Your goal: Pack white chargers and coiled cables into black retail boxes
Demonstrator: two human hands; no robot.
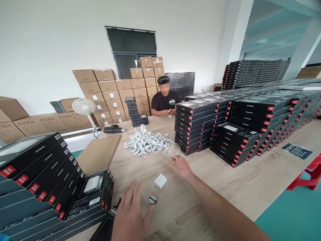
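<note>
Workbench top point(247, 177) carries a white charger point(160, 181) and a small round disc point(152, 199), with the left hand point(131, 212) open and empty nearest them, and the right hand point(180, 166) loosely open and empty beyond.

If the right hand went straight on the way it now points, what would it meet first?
The right hand points up and left across the wooden table. The first thing in line looks to be the white cable bundle, at its nearest loops, though depth is hard to judge from this view.

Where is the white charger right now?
In the head view, the white charger lies on the wooden table, between the right hand and left hand, just above a small round black disc.
</note>
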